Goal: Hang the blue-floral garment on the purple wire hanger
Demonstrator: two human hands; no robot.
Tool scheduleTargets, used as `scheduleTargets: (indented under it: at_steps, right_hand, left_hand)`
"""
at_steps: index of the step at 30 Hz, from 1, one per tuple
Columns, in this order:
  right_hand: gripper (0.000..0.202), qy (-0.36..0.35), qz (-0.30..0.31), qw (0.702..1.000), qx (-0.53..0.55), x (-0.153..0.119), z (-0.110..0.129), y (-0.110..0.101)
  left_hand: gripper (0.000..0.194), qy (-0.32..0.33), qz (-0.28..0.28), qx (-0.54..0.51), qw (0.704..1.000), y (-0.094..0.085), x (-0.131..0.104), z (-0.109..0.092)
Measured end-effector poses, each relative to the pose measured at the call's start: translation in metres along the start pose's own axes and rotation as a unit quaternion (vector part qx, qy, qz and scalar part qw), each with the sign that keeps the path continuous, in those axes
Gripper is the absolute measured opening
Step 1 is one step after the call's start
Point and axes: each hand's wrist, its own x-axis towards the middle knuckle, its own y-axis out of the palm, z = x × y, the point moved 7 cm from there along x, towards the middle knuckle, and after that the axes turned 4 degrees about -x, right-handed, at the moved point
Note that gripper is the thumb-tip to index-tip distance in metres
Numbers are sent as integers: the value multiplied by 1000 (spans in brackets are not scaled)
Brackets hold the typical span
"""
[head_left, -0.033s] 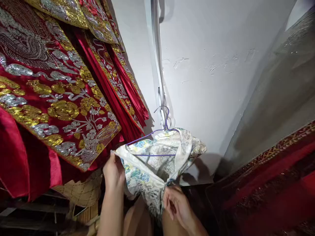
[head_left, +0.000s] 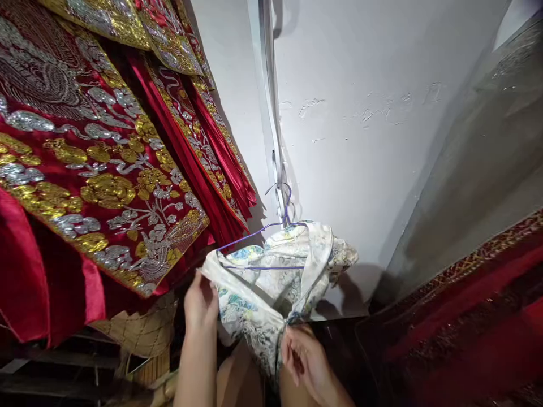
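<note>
Shifted slightly toward 5 o'clock since the earlier frame, the left hand point(head_left: 200, 305) has brought its side of the patterned garment point(head_left: 248, 308) inward; the right hand point(head_left: 304, 350) and the purple hanger point(head_left: 271, 267) remain nearly in place. Position of garment: on the hanger, whose hook is at 12 o'clock, beside the metal upright point(head_left: 268, 102). Left grip: at the garment's 9 o'clock side, fingertips closed on the shoulder edge, apparently to tension the fabric and spread the neckline around the hanger. Right grip: at 5 o'clock, thumb and index finger pinched together at the base of the V-shaped neckline, remaining fingers loosely curled; this likely anchors the front against the left hand's pull. Hanger's lower bar crosses the neck opening, its 9 o'clock arm exposed above the fabric, so seating at that shoulder appears incomplete. Red embroidered garment point(head_left: 108, 189) hangs toward 10 o'clock, apart from both hands.
</note>
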Motion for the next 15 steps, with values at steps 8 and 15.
scheduleTargets:
  at_steps: [8, 15]
  right_hand:
    - [34, -86, -126, 937, 314, -37, -5, -86]
    - [14, -138, -364, 902, 184, -58, 12, -165]
  left_hand:
    - [29, 0, 56, 116, 992, -70, -53, 131]
    - [38, 37, 306, 265, 914, -7, -137, 148]
